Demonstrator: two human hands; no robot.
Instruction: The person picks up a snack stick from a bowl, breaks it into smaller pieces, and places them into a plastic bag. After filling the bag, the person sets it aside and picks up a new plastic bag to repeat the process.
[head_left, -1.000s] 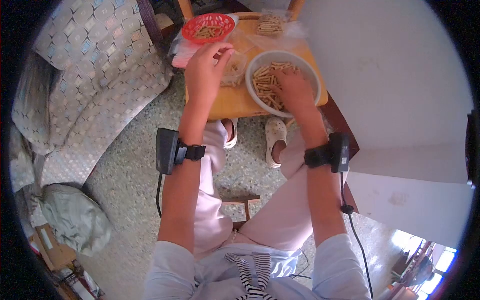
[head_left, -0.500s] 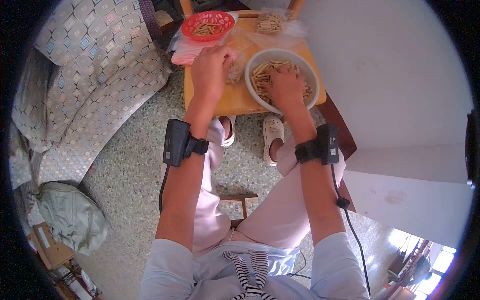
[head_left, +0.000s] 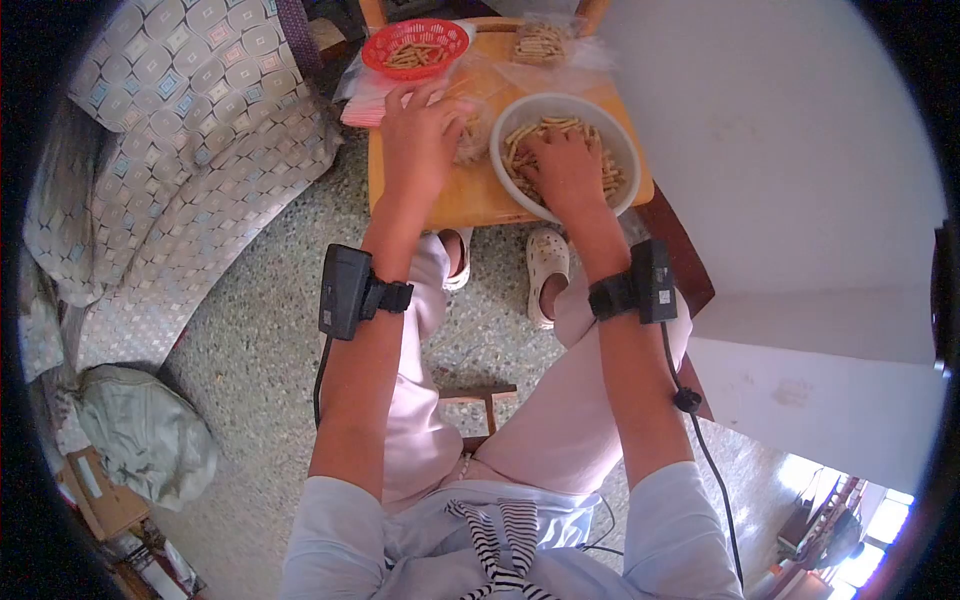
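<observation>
My right hand (head_left: 567, 172) reaches into a white bowl (head_left: 632, 158) of short tan sticks (head_left: 562, 124). Its fingers are spread and touch the sticks, with the tips partly sunk among them. To the left, my left hand (head_left: 416, 135) is bent over a clear plastic bag (head_left: 472, 138) with some tan pieces inside. The fingers seem to hold the bag's edge, though the grip is partly hidden. Under and beyond this hand lies a stack of pink-and-white flat packets (head_left: 364, 108).
A red plastic basket (head_left: 374, 50) with more sticks stands at the back left of the wooden chair seat (head_left: 480, 205). Another clear bag of sticks (head_left: 540, 44) lies at the back right. A pale wall (head_left: 760, 150) borders the right; a patterned cover (head_left: 200, 150) hangs left.
My right hand has shifted slightly left within the bowl, its fingers reaching into the sticks. The left hand's fingers have lifted and spread somewhat near the bag.
</observation>
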